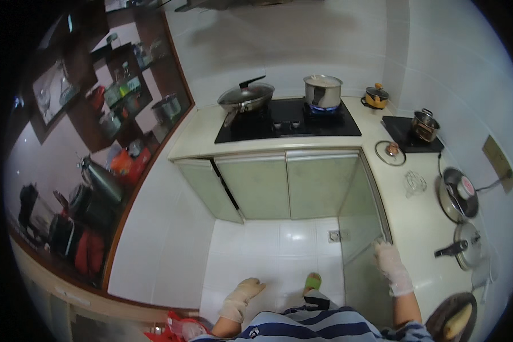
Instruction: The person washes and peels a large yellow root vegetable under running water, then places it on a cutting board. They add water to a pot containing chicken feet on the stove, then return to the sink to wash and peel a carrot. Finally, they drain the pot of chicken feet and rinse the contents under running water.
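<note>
My left hand (244, 295), in a pale translucent glove, hangs low over the white floor tiles with its fingers loosely bent and nothing visible in it. My right hand (389, 260), gloved likewise, is at the edge of the right-hand counter, its fingers closed on the top edge of a pale green cabinet door (364, 273). The fingertips are partly hidden. A metal strip (374, 196) runs along the top of these cabinet fronts. On the counter above stand a wire whisk-like item (415, 184) and a glass lid (390, 153).
A lidded frying pan (246, 97) and a steaming pot (323, 92) over a lit blue flame stand on the black gas hob (282, 122). A narrow cabinet door (203, 186) stands ajar at left. A pressure-cooker lid (468, 246) and a dark pan (438, 314) line the right counter.
</note>
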A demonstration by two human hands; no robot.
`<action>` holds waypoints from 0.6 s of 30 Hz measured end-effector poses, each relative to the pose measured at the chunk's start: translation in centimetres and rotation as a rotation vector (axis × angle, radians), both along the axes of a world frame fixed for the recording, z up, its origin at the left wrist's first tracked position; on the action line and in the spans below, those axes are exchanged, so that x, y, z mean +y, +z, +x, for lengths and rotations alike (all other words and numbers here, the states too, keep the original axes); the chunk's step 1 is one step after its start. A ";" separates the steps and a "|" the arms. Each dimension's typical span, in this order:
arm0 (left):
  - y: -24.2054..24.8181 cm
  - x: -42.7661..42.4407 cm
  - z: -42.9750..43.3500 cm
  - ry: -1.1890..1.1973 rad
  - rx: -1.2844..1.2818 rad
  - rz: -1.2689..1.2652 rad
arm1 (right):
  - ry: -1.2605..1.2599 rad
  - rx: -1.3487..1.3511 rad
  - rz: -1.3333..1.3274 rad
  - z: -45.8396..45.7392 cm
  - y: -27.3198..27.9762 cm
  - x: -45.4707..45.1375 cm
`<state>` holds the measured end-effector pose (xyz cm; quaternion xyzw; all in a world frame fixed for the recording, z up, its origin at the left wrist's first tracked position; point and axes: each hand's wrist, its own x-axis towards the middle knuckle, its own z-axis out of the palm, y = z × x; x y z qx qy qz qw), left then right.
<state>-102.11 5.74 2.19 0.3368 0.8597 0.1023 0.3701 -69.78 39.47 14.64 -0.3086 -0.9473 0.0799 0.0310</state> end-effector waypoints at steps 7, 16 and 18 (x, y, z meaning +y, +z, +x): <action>2.6 8.4 -11.7 0.435 -0.116 0.233 | 0.269 0.133 -0.078 -30.8 -0.7 20.2; 4.5 22.6 -26.3 0.627 -0.455 0.512 | 0.275 0.057 0.117 -58.1 0.7 33.5; 6.4 27.9 -30.3 0.557 -0.456 0.591 | 0.366 -0.126 0.158 -60.4 1.4 35.7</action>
